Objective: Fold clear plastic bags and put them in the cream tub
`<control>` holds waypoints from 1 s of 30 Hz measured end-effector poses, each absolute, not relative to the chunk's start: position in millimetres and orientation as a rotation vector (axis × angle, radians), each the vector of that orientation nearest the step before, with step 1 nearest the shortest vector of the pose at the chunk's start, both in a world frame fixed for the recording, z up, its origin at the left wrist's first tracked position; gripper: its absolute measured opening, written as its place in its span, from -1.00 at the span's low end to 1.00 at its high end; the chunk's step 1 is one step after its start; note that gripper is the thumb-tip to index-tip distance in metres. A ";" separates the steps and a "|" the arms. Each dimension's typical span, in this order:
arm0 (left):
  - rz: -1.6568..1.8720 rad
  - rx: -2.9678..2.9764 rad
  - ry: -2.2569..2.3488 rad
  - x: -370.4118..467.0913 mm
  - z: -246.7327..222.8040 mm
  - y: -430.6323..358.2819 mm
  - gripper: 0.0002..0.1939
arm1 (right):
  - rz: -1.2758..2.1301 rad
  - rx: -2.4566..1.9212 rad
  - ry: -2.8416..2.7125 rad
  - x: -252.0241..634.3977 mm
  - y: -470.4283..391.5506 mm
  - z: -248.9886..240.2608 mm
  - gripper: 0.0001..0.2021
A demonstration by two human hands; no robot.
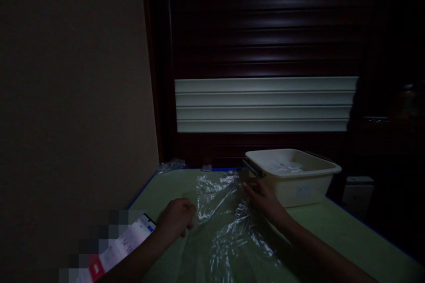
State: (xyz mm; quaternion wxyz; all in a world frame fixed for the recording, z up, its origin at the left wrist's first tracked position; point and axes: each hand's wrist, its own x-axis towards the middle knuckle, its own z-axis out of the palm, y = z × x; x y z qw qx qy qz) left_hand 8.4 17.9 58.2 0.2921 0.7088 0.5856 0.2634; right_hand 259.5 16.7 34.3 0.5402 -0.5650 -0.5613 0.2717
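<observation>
A crinkled clear plastic bag (221, 221) lies spread over the middle of the pale green table, its glossy folds running toward me. At its left edge is my left hand (175, 216), with the fingers curled in; dim light hides whether they grip the film. My right hand (262, 196) is at the bag's upper right edge, thumb and fingers closed on the film. Just behind that hand stands a cream plastic basin (308, 185) with dark handles and some clear plastic inside.
A phone (124, 247) with a lit screen is at the lower left, partly behind my left forearm. More crumpled clear film (171, 166) sits at the table's far left corner. A wall (76, 97) rises on the left, and a dark slatted panel (265, 44) stands behind the table (358, 239).
</observation>
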 end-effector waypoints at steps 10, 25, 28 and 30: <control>0.787 2.938 1.235 6.0 45.6 6.4 -0.61 | 0.241 -1.239 -1.768 244.7 4.8 30.3 -0.45; 0.165 2.640 1.462 2.9 31.2 11.9 -0.36 | 0.513 -1.718 -2.544 242.2 -30.4 53.3 -0.08; 0.153 2.630 1.506 2.3 30.8 12.2 -0.32 | 0.551 -1.854 -2.596 258.9 -27.1 63.3 0.07; 0.153 2.623 1.543 2.5 29.9 12.9 -0.28 | 0.585 -1.885 -2.595 263.9 -29.7 69.9 0.11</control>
